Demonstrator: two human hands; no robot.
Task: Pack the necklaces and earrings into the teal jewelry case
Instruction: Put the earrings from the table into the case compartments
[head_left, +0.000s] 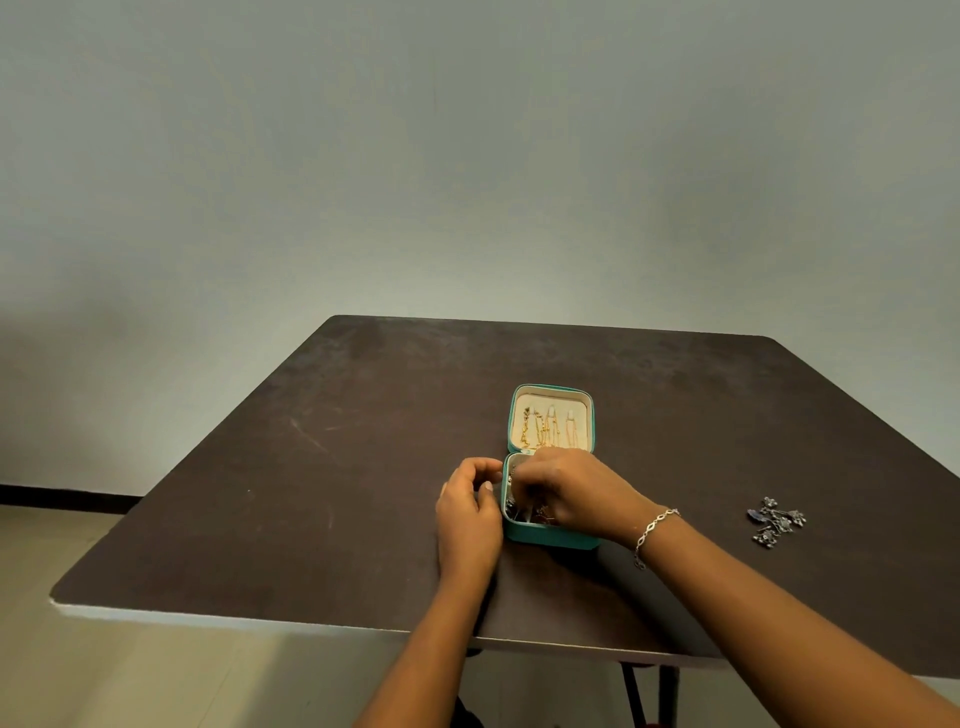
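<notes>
The teal jewelry case (550, 538) lies open on the dark table. Its lid lies flat behind the base, and gold necklaces (543, 430) hang in a row on the cream lining. My right hand (571, 493) reaches into the base, fingers bent down among small dark earrings (519, 512); I cannot tell whether it grips one. My left hand (467, 512) rests against the case's left wall with curled fingers. A cluster of silver and blue earrings (777, 521) lies on the table to the right, apart from both hands.
The dark brown table (337, 467) has its near edge close to my arms and its left corner at the lower left. A plain wall stands behind it. A silver bracelet (652, 532) sits on my right wrist.
</notes>
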